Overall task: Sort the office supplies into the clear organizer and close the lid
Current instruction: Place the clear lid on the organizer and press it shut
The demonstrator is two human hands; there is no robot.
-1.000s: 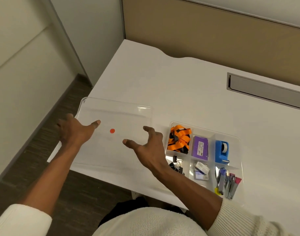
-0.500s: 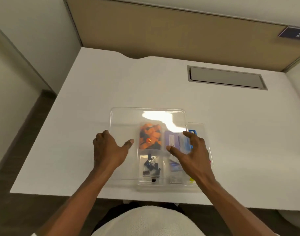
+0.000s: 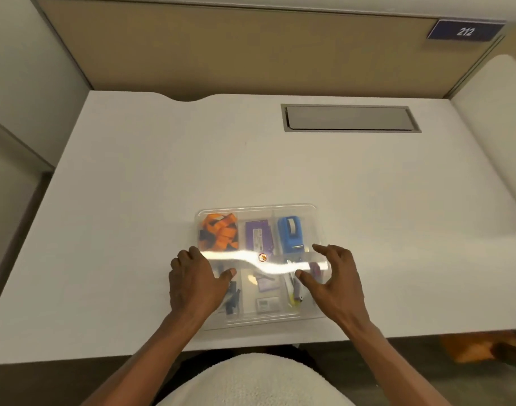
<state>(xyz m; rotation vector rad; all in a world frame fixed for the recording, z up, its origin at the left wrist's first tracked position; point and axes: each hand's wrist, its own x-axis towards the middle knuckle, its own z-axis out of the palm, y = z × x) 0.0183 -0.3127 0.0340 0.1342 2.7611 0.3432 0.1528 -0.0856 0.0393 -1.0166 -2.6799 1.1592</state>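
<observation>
The clear organizer (image 3: 268, 323) sits near the desk's front edge with its clear lid (image 3: 259, 209) lying over it, a bright glare band and a small red sticker (image 3: 262, 257) on top. Through the lid I see an orange lanyard (image 3: 220, 231), a purple box (image 3: 258, 237), a blue tape dispenser (image 3: 292, 234), black binder clips (image 3: 232, 300), small staple boxes (image 3: 267, 291) and markers (image 3: 295, 291). My left hand (image 3: 193, 284) grips the lid's left edge, thumb on top. My right hand (image 3: 334, 278) grips the lid's right edge, thumb on top.
The white desk (image 3: 163, 200) has a grey cable hatch (image 3: 349, 118) at the back right. A tan partition (image 3: 251, 48) with a blue "212" sign (image 3: 464, 30) stands behind. A second white surface (image 3: 497, 142) adjoins at the right.
Both hands carried the lid from the left of the desk rightward over the organizer. It now covers all compartments, and the view has swung to centre on the organizer.
</observation>
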